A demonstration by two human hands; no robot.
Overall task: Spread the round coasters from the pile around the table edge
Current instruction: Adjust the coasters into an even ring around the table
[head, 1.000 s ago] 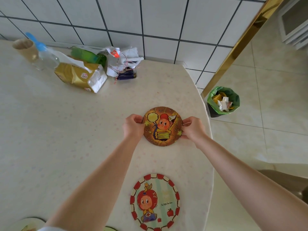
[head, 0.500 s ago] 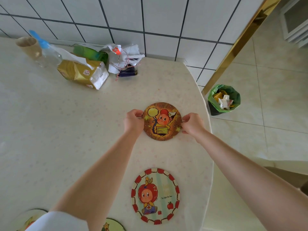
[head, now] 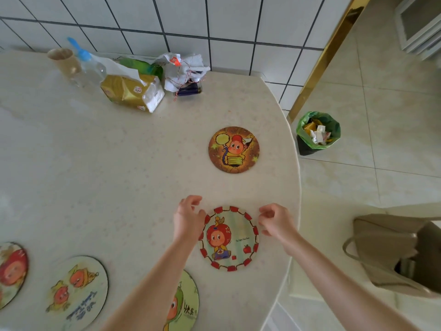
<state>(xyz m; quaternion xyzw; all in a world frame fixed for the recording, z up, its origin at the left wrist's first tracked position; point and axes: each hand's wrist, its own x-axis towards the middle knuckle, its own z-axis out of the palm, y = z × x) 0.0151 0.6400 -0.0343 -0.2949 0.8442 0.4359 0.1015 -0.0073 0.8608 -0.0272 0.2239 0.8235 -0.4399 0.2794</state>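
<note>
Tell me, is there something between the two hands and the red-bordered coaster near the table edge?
Nothing visible does. The left hand and right hand flank the red-bordered coaster, empty, at its rim. The orange coaster lies apart, farther along the table.

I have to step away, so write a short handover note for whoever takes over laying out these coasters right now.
Hands: left hand and right hand hold nothing, fingers loosely curled, hovering either side of the red-bordered coaster.
Things: brown coaster lies flat near the table's right edge, farther from you; red-bordered coaster below it. Three more along the near edge: green coaster, pale coaster, and red coaster at far left.
Done: five coasters laid singly.
Left: no pile is in view; check for remaining coasters and cover the rest of the edge.
</note>
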